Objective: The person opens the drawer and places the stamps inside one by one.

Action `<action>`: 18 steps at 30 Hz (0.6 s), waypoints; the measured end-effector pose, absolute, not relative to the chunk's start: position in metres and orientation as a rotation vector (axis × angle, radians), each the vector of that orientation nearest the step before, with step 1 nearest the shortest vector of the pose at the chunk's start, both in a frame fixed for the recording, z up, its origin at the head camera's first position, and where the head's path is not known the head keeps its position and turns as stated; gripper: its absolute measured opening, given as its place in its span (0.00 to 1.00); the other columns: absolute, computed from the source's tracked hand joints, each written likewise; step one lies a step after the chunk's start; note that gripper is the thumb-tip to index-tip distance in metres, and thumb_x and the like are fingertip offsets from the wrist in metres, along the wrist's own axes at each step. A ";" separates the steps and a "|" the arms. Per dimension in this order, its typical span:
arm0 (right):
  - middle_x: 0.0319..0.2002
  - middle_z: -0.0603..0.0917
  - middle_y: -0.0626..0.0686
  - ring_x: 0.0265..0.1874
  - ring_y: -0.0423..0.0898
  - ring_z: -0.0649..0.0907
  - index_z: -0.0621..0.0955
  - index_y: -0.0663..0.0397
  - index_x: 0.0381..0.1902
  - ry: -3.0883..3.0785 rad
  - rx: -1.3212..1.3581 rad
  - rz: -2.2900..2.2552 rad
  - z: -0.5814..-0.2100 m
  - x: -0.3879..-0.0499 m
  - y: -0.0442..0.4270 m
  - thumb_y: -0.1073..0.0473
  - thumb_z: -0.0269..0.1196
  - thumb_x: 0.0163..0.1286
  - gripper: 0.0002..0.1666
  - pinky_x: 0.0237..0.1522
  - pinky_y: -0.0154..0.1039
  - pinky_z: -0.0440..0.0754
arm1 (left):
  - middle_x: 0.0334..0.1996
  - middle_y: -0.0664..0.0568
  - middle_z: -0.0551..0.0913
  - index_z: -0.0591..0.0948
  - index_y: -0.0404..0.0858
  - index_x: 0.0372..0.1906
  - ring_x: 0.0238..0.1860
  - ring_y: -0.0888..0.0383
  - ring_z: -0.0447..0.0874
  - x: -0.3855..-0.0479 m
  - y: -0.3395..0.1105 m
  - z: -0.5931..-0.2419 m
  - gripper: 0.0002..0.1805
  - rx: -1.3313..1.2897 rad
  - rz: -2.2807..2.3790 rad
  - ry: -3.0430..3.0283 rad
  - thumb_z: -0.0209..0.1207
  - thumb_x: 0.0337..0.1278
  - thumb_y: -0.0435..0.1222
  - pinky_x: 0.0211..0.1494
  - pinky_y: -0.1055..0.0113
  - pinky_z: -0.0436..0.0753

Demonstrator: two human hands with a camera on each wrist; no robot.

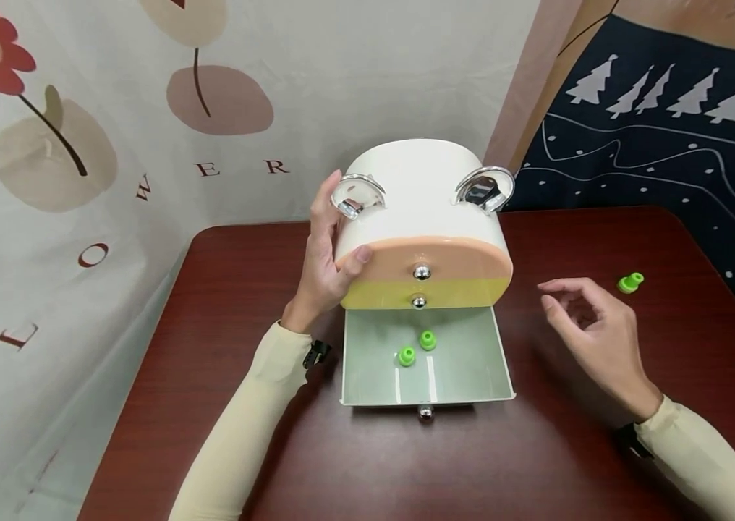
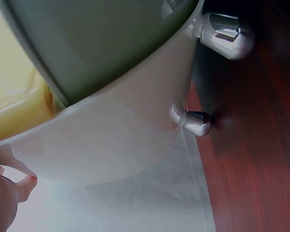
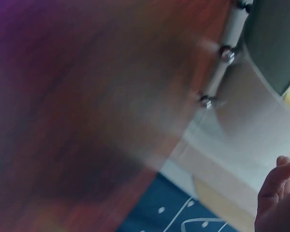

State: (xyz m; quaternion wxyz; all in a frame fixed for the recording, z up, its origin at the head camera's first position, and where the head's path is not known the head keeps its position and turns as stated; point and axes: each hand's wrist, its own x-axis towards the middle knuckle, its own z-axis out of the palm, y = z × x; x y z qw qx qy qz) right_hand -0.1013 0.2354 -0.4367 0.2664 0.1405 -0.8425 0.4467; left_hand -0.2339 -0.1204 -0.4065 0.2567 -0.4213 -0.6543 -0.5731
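Note:
A white drawer box (image 1: 416,195) with a peach top drawer (image 1: 387,264) and a yellow middle drawer (image 1: 380,294) stands on the table. Its pale green bottom drawer (image 1: 374,380) is pulled out, holding two small stepped bright-green pieces (image 1: 407,356). My left hand (image 1: 325,260) grips the box's left side, thumb at the front edge and fingers along the side. To the right of the box, my right hand (image 1: 602,340) hovers with curved fingers, thumb and forefinger apart, nothing visible between them. Another green piece (image 1: 631,283) lies on the table beyond that hand.
Two shiny silver loops (image 1: 359,194) rise from the box top, and round silver knobs (image 1: 422,272) front the drawers. The dark red table (image 1: 244,304) meets a pale printed cloth (image 1: 367,79) behind. A navy cloth with white trees (image 1: 654,137) hangs at right.

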 end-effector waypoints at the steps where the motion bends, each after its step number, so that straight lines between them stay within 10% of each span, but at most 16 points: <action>1: 0.29 0.82 0.52 0.25 0.35 0.75 0.89 0.65 0.52 -2.276 0.351 1.198 -0.438 -0.102 0.240 0.77 0.70 0.67 0.16 0.29 0.25 0.70 | 0.62 0.33 0.78 0.50 0.28 0.82 0.66 0.41 0.74 -0.234 -0.120 -0.406 0.51 -1.143 -1.552 -1.776 0.59 0.75 0.56 0.69 0.51 0.72; 18: 0.35 0.79 0.54 0.30 0.36 0.75 0.80 0.53 0.69 -2.585 -0.157 1.078 -0.466 -0.111 0.322 0.52 0.72 0.76 0.29 0.29 0.28 0.69 | 0.62 0.33 0.79 0.49 0.29 0.83 0.65 0.42 0.75 -0.233 -0.120 -0.408 0.51 -1.144 -1.573 -1.772 0.59 0.76 0.56 0.68 0.51 0.73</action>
